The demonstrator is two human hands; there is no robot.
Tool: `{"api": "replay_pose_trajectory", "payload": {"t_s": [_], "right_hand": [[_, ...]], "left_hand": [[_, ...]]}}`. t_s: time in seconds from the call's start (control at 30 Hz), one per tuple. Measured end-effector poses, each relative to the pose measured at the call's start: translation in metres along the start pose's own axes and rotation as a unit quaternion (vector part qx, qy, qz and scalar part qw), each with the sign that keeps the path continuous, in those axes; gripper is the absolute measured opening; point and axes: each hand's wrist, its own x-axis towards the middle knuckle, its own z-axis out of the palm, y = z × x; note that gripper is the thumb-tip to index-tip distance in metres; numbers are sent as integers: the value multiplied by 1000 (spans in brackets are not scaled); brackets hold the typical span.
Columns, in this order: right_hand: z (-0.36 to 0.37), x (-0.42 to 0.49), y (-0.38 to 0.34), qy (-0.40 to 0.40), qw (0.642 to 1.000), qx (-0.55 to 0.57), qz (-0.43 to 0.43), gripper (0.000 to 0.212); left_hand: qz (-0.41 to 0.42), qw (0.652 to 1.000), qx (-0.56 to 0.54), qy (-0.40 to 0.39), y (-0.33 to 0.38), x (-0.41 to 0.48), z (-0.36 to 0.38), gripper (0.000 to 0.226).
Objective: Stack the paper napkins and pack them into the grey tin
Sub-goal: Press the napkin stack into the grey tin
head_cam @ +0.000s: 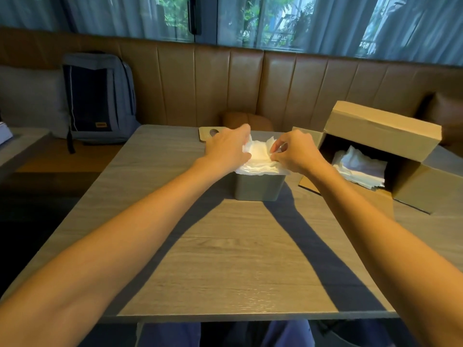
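**Both hands on the napkins at the grey tin**

A small grey rectangular metal tin (259, 187) stands toward the far middle of a grey-brown wood-grain table (225, 259). A stack of white paper napkins (260, 160) sits in its mouth, rising above the rim and spilling a little over the near edge. The left hand (226, 149) is curled around the stack's left side, with a napkin corner sticking up at its fingertips. The right hand (295, 154) pinches the stack's right edge between thumb and forefinger. Both forearms cast long dark shadows across the tabletop in front of the tin.

Right of the tin, a brown cardboard box (380, 126) lies on its side with its flaps open, and a loose pile of white napkins (360, 169) shows inside. Just behind the tin on the left lies a flat pale wooden board with a round hole (208, 134).

Beyond the tin runs a brown padded leather bench back (200, 78). Far left of the tin, a grey and navy backpack (97, 96) leans on the bench beside a grey cushion (32, 96). Above the bench, sheer curtains (413, 26) hang over a window with green foliage outside.
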Motion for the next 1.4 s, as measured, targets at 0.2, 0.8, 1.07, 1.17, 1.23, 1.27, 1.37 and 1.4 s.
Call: {"api": "replay_pose_trajectory", "payload": {"t_s": [0.2,0.8,1.07,1.17,1.23,1.27,1.37,1.4], "right_hand": [[-1,3,-2,-33,997,-64,-39,16],[13,8,-6,-119,965,-220,-79,21],[-2,12,-5,-89,972,-178,-125,23],[-9,14,-1,-158,967,-156,-124,24],[-8,16,2,-216,955,-168,-110,26],[-7,17,3,-240,949,-177,-98,28],[-6,24,8,-285,942,-173,-47,30],[-7,26,8,-295,940,-170,-34,30]], "left_hand": [[47,993,109,-26,13,4,1,67],[5,982,160,-102,22,15,12,33],[177,977,103,-65,9,18,-2,19],[194,961,142,-135,6,24,-1,25],[210,951,175,-144,4,26,3,28],[211,949,188,-139,3,27,4,28],[186,949,221,-127,3,27,3,29],[167,950,224,-139,4,26,1,30]]}}
